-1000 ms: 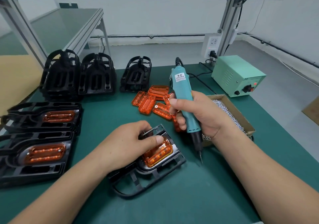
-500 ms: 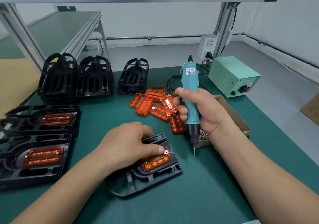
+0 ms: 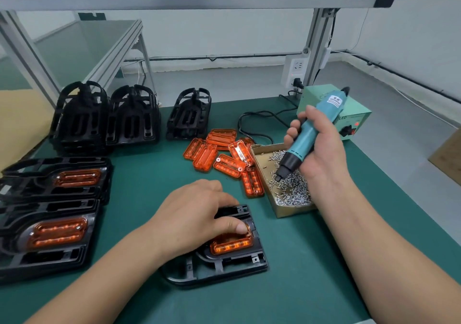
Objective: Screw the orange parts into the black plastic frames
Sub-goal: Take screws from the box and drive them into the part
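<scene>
We've swung the screwdriver (image 3: 307, 136) over to the screw box (image 3: 294, 210), our right hand (image 3: 323, 149) wrapped round it, tip down among the screws (image 3: 296, 191). Our left hand (image 3: 192, 216) pins the orange part (image 3: 232, 245) in the black frame (image 3: 224, 270) on the surface (image 3: 304, 278), thumb curled on top.

The green table (image 3: 149, 173) has piles of black frames (image 3: 132, 116) at the back and left. Loose orange parts (image 3: 222, 154) lie in the middle, right beside a brown box of screws (image 3: 289, 210), with a green box (image 3: 359, 121) behind. One more frame (image 3: 224, 268) lies in front.
</scene>
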Demonstrator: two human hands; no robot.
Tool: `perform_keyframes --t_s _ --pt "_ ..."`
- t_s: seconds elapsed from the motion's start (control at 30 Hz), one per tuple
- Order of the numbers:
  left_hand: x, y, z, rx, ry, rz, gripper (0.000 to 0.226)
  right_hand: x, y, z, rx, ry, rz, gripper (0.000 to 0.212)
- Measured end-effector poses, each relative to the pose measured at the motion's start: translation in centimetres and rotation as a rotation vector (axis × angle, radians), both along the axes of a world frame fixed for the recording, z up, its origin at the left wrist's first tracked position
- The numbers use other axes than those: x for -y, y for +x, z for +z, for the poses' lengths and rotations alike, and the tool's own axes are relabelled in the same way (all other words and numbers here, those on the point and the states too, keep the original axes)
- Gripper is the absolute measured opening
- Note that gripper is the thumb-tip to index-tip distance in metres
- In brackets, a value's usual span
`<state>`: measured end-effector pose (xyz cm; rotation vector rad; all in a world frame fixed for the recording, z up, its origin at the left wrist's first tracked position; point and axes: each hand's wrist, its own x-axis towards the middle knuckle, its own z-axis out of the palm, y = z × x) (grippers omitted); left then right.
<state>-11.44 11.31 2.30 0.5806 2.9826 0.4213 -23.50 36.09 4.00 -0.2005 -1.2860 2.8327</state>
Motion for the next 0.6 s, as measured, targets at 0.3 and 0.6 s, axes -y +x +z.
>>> perform_keyframes --t_s 0.3,0.6 --pt "-2.5 -1.9 2.1 -0.218 0.209 0.011 0.022 -2.0 -0.7 0.9 -0.085 -0.27 -0.249 0.026" --pt "-11.1 -6.3 1.8 -0.134 0.024 -0.286 0.021 -3.9 -1.5 0.9 -0.059 -0.408 -0.39 0.027"
